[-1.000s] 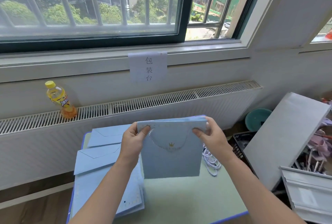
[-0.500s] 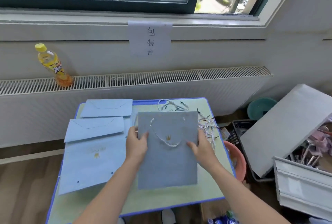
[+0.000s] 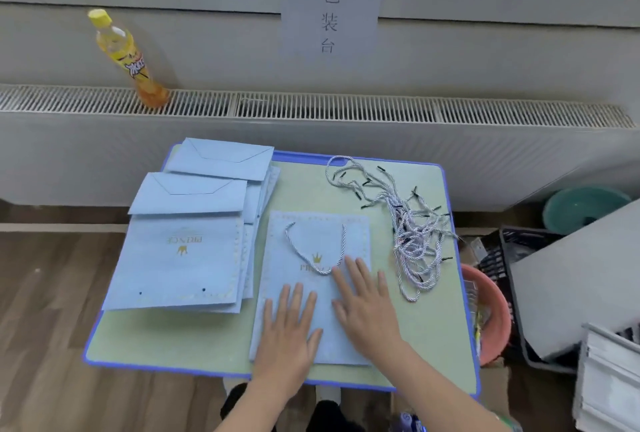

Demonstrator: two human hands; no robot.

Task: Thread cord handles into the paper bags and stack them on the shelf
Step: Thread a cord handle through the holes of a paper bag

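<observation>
A light blue paper bag [image 3: 311, 244] with a gold crown print lies flat on the small green table [image 3: 207, 338]. A white twisted cord handle [image 3: 294, 244] loops across its upper half. My left hand [image 3: 289, 331] presses flat on the bag's lower part with fingers spread. My right hand [image 3: 367, 307] presses flat beside it, fingertips near the bottom of the cord loop. A pile of flat blue bags [image 3: 187, 258] without handles lies to the left. A tangle of loose cords [image 3: 408, 223] with black tips lies on the table's right side.
A yellow drink bottle [image 3: 128, 57] stands on the radiator ledge [image 3: 346, 109] behind the table. A paper sign [image 3: 330, 12] hangs on the wall. Right of the table are a pink basin [image 3: 495, 313], a black crate [image 3: 512, 251], a grey board [image 3: 581, 272] and a teal bowl [image 3: 581, 206].
The bag, held up by its top edge a second ago, now lies flat on the table. Both hands let go of its edges and moved down to press on its face.
</observation>
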